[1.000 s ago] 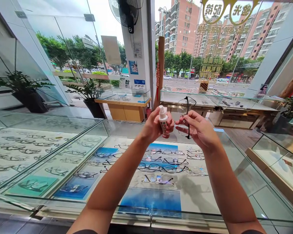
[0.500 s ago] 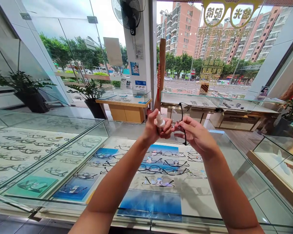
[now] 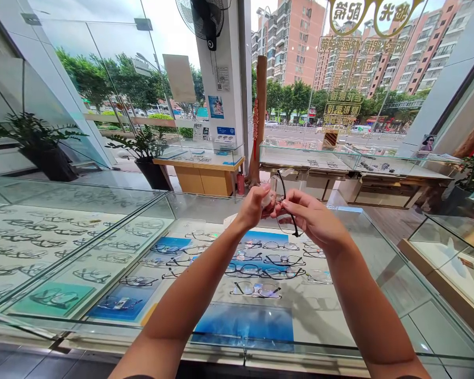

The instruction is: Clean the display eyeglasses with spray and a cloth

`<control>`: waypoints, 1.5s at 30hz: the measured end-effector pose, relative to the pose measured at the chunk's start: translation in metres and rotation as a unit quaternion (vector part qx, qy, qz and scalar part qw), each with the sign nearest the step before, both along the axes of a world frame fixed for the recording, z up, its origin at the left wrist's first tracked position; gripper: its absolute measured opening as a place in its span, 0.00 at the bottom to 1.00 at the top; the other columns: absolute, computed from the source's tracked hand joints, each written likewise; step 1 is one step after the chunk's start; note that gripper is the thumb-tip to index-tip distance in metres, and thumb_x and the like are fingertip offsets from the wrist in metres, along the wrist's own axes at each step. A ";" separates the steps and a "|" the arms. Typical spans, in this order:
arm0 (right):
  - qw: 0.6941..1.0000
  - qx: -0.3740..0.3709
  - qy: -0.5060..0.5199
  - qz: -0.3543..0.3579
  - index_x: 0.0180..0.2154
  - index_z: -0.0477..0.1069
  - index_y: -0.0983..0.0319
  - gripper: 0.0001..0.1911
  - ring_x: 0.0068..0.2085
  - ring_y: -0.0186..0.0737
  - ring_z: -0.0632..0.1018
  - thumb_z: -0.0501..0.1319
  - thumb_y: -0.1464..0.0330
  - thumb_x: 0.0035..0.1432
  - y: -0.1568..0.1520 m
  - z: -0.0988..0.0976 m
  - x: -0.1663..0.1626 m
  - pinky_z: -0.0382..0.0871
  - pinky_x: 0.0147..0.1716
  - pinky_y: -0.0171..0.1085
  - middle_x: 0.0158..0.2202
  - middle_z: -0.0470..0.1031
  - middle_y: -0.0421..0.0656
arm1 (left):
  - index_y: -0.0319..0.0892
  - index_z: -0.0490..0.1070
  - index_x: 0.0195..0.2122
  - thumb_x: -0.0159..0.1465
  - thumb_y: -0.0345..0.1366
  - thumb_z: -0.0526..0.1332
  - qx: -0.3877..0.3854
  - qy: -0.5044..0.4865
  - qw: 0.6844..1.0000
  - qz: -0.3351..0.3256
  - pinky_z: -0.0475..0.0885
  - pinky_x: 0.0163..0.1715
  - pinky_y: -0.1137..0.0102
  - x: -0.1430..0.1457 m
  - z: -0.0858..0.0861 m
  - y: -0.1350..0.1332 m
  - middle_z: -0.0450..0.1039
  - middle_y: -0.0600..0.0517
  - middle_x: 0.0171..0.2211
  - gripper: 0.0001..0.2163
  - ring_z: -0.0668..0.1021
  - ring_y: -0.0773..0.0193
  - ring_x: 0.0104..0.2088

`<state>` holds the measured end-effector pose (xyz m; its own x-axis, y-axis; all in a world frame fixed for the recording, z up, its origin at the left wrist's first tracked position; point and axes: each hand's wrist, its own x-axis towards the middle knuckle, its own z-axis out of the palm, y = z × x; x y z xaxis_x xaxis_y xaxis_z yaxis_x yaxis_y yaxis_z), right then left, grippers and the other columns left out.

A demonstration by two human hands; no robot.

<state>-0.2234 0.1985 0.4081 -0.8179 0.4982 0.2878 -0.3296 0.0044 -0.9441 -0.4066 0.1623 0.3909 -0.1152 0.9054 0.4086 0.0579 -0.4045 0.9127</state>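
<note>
My left hand (image 3: pixel 252 208) is closed around a small white bottle (image 3: pixel 266 200), which is mostly hidden by the fingers and tipped toward the glasses. Pinched in my right hand (image 3: pixel 313 215) is a pair of eyeglasses (image 3: pixel 294 226) with a dark frame, held on edge so that one lens is above the fingers and the other below. The bottle is right beside the upper lens; whether they touch I cannot tell. Both hands are above a glass display case (image 3: pixel 319 321), in which several rows of spectacles (image 3: pixel 256 289) lie.
Another glass case (image 3: pixel 454 258) stands to the right. Beyond the main case are low display counters (image 3: pixel 199 179), a wooden post (image 3: pixel 260 105) and potted plants (image 3: pixel 146 152). A fan (image 3: pixel 205 21) hangs on the pillar, with large windows on both sides.
My left hand has turned and tipped the bottle over toward the glasses; its upright nozzle no longer shows. The glasses have shifted slightly left and tilted in my right hand.
</note>
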 end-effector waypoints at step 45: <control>0.989 -0.058 0.068 -0.121 0.33 0.71 0.55 0.17 0.46 0.43 0.83 0.77 0.57 0.57 0.016 0.006 0.003 0.75 0.38 0.37 0.41 0.79 0.39 | 0.39 0.70 0.51 0.66 0.37 0.62 -0.269 0.352 0.794 0.416 0.70 0.57 0.51 -0.176 -0.050 0.040 0.71 0.32 0.59 0.14 0.73 0.36 0.63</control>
